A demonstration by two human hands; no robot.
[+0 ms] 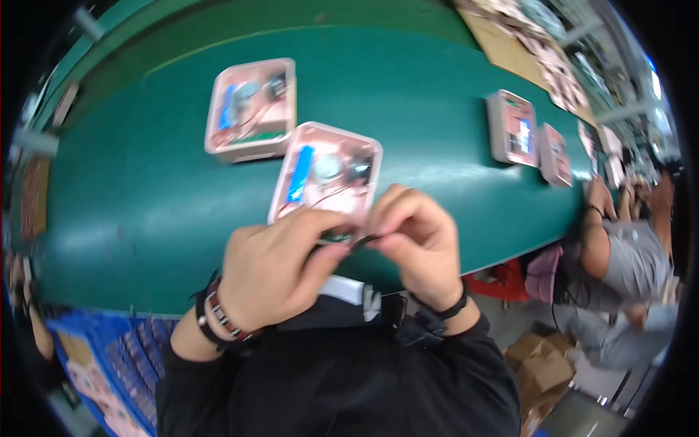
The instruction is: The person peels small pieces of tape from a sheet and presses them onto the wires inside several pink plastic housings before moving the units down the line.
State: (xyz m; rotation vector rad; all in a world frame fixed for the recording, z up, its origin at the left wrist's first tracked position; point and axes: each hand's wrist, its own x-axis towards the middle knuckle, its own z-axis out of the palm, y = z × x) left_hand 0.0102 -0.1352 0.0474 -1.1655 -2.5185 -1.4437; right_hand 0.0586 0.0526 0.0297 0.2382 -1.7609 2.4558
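My right hand (416, 240) pinches a dark strip (364, 241) (left hand (273, 266): grip unclear); pink case (345, 140) seemingly filled, strip pending.

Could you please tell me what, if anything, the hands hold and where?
Left hand and right hand pinch a dark strip, apparently near its ends.

On the table (422, 87), the near tray (376, 169) lies before the person, the left hand (275, 268) and right hand (418, 240) at its near edge, a strip (363, 242) between their fingertips; in it, a block (300, 175) sits left of a disc (328, 167); a second tray (251, 152) lies just behind it, to the left. Well to the right stand two more trays (502, 138), side by side; beyond them sits a co-worker (633, 251); a carton (540, 368) lies below the table, right of the person.
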